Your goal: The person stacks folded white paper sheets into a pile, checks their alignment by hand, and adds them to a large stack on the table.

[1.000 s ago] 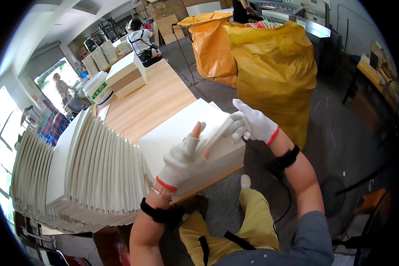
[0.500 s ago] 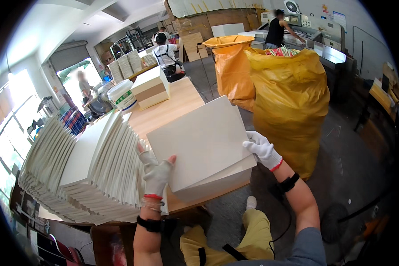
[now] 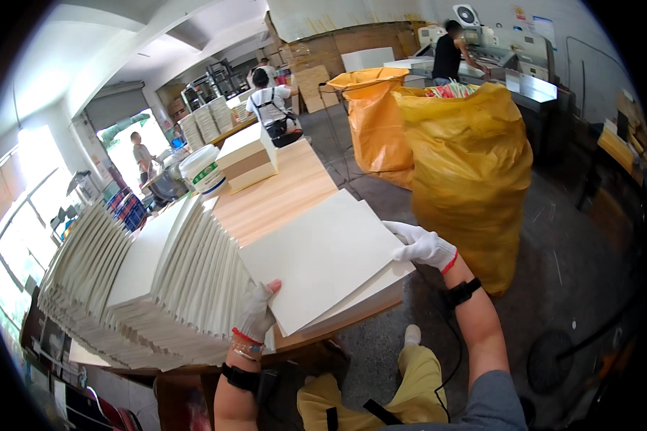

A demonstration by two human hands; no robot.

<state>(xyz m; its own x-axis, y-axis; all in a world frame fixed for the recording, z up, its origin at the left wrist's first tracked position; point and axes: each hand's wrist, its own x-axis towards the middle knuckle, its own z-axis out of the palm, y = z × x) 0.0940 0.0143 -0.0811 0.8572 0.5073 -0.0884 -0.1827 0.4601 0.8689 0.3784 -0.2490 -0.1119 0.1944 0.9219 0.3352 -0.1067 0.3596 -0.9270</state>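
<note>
A bundle of white sheets (image 3: 323, 258) is lifted slightly off a flat pile of white sheets (image 3: 381, 287) at the near end of a wooden table (image 3: 287, 197). My left hand (image 3: 257, 312), in a white glove with a red cuff, grips the bundle's near left corner. At its right edge my gloved right hand (image 3: 423, 244) holds it too. To the left, a long fanned row of white sheet bundles (image 3: 144, 280) leans along the table.
Two tall yellow sacks (image 3: 467, 165) stand on the floor to the right. A cardboard box (image 3: 248, 158) and a white bucket (image 3: 203, 169) sit further along the table. People work at the far end and at a machine (image 3: 510, 50) behind.
My left hand moved from the top of the pile down to the bundle's near left corner. The right hand shifted to the right edge, and the bundle rose off the pile.
</note>
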